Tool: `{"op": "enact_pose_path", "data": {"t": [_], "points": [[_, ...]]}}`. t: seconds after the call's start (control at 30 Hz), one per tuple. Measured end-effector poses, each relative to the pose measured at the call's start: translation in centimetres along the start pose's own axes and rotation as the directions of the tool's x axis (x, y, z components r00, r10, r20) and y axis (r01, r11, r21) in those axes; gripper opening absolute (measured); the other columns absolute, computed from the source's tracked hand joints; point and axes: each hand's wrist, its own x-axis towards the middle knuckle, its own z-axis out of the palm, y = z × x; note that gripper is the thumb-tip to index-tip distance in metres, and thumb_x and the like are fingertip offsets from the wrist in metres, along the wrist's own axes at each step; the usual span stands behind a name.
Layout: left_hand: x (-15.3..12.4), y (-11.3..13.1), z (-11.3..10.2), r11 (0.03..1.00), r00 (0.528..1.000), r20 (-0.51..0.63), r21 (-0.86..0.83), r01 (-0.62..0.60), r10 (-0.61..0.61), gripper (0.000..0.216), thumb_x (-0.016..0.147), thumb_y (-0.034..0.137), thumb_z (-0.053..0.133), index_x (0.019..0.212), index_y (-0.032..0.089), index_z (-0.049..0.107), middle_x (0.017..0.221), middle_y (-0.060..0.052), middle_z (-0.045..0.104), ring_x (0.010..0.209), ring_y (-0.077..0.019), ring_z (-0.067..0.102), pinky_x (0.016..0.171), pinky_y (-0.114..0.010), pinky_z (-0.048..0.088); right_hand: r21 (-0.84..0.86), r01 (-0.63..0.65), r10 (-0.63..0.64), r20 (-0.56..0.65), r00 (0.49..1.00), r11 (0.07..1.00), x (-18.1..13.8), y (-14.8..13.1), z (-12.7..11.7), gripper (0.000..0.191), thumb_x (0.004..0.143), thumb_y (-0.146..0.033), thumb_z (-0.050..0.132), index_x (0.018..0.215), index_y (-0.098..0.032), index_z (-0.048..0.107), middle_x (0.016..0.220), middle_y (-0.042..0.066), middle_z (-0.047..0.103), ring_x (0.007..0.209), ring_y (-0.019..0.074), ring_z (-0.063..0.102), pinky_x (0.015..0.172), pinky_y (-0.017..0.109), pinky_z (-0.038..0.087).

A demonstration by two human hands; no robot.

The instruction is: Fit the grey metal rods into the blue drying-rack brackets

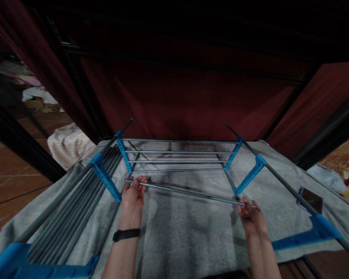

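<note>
A thin grey metal tube (186,190) lies across both of my hands, slanting a little down toward the right. My left hand (134,190) grips it close to its left end, beside a blue plastic bracket (106,176). Near the other end, my right hand (249,211) has its fingers closed around the tube, below another blue bracket (250,176). Around them stands a rack frame of long grey side poles (287,186) joined by blue brackets. At its far end several grey crossbars (178,152) span between two blue brackets.
A bundle of loose grey tubes (84,205) lies along the left side. A phone (311,199) rests on the grey cloth (177,240) at the right. Dark red panels (192,104) and black posts surround the surface. Striped cloth (71,145) sits beyond its left edge.
</note>
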Motion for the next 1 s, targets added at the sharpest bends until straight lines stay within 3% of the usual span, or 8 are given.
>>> {"op": "enact_pose_path", "data": {"t": [0.13,0.37,0.47,0.53,0.67,1.0], "points": [[-0.1,-0.2,0.0,0.999,0.999,0.015,-0.025,0.047,-0.047,0.019,0.091,0.000,0.045,0.092,0.016,0.056,0.084,-0.005,0.067,0.077,-0.0116,0.069,0.072,-0.023,0.057,0.024,0.044,-0.044,-0.009,0.999,0.999,0.2,-0.3,-0.5,0.041,0.068,-0.001,0.063,0.098,-0.027,0.053,0.080,-0.005,0.072,0.060,0.0124,0.070,0.056,0.025,0.061],[-0.7,-1.0,0.3,0.999,0.996,0.077,-0.011,0.047,-0.046,0.015,0.090,0.002,0.051,0.088,0.013,0.061,0.080,-0.006,0.069,0.074,-0.0126,0.070,0.070,-0.023,0.055,-0.025,0.013,-0.015,-0.068,0.998,1.000,1.8,0.2,-0.3,0.039,0.068,0.001,0.059,0.093,-0.027,0.046,0.080,-0.004,0.072,0.058,0.0142,0.070,0.053,0.027,0.060],[-1.4,-1.4,0.8,1.000,0.987,0.161,0.017,0.013,-0.016,0.011,0.085,0.004,0.060,0.089,0.014,0.064,0.081,-0.006,0.071,0.077,-0.0138,0.070,0.076,-0.027,0.055,-0.045,-0.020,0.017,-0.076,0.997,0.999,2.4,0.8,-0.3,0.034,0.069,0.000,0.058,0.087,-0.026,0.044,0.078,-0.004,0.071,0.056,0.0143,0.069,0.053,0.028,0.060],[-1.9,-1.7,1.1,0.998,0.972,0.234,0.055,-0.020,0.007,0.011,0.080,0.010,0.069,0.089,0.014,0.066,0.083,-0.006,0.072,0.080,-0.0153,0.070,0.077,-0.028,0.054,-0.054,-0.049,0.046,-0.062,0.997,0.997,2.6,1.2,-0.1,0.032,0.069,0.001,0.057,0.084,-0.025,0.044,0.077,-0.004,0.070,0.057,0.0144,0.069,0.055,0.030,0.061],[-3.0,-2.1,1.9,0.988,0.938,0.342,0.122,-0.094,0.047,0.029,0.067,0.025,0.083,0.090,0.014,0.069,0.087,-0.008,0.074,0.082,-0.0176,0.069,0.076,-0.029,0.052,-0.092,-0.110,0.110,0.003,0.994,0.990,2.3,2.0,0.2,0.027,0.069,0.000,0.055,0.076,-0.023,0.045,0.070,-0.004,0.067,0.056,0.0140,0.068,0.059,0.031,0.063],[-6.2,-1.2,4.1,0.971,0.858,0.508,0.155,-0.181,0.078,0.032,0.069,0.033,0.082,0.093,0.015,0.071,0.093,-0.011,0.075,0.088,-0.0204,0.068,0.078,-0.031,0.051,-0.078,-0.311,0.309,-0.037,0.950,0.947,0.0,3.1,2.2,0.023,0.077,0.001,0.047,0.073,-0.021,0.053,0.069,0.001,0.067,0.058,0.0130,0.068,0.058,0.027,0.062]]}}
